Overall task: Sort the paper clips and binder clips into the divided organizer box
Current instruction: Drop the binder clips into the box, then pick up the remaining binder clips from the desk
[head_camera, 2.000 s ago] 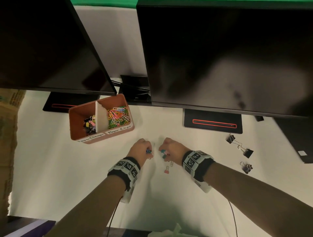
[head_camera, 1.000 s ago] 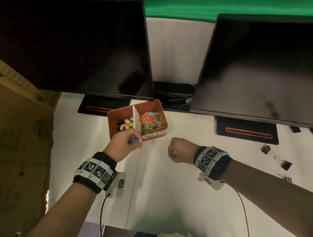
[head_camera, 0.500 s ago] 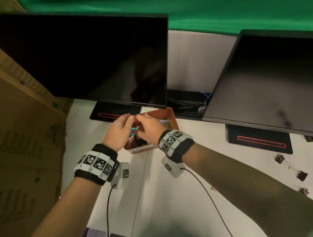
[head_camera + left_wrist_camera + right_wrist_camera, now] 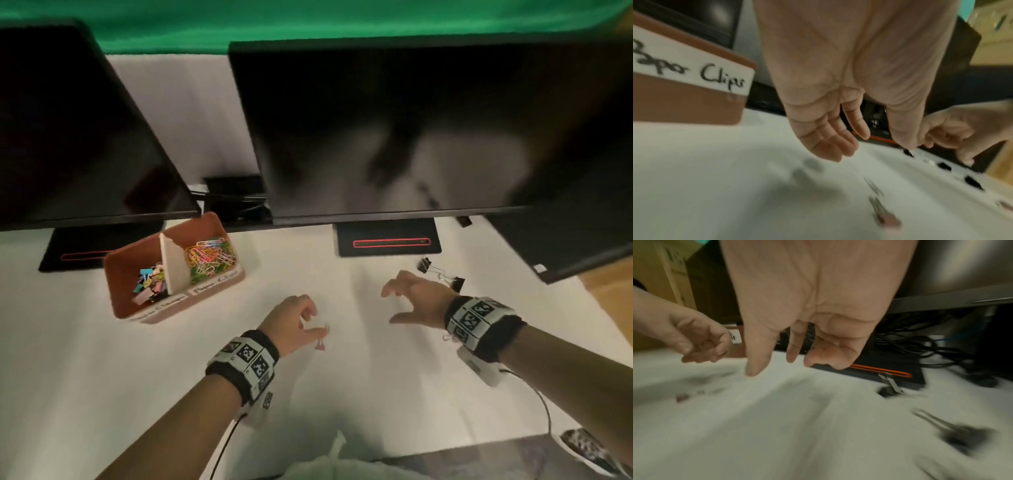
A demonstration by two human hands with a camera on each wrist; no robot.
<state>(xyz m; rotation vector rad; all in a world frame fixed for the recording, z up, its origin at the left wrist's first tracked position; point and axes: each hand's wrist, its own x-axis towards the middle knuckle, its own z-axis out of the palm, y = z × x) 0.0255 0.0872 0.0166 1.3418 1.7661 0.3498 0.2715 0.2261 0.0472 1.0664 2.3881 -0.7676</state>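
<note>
The brown divided organizer box stands at the left of the white table; its left compartment holds coloured binder clips and its right one coloured paper clips. My left hand hovers empty with relaxed fingers just above a small pink binder clip, which lies blurred on the table in the left wrist view. My right hand is spread open and empty, left of two joined black binder clips. These also show in the right wrist view.
Two dark monitors overhang the back of the table on black stands, with cables between them. A small clip lies by my right wrist. White tissue sits at the front edge.
Half a second ago both hands were together over the box holding clips. Now they are pulled back toward the middle of the table, apart and empty.
</note>
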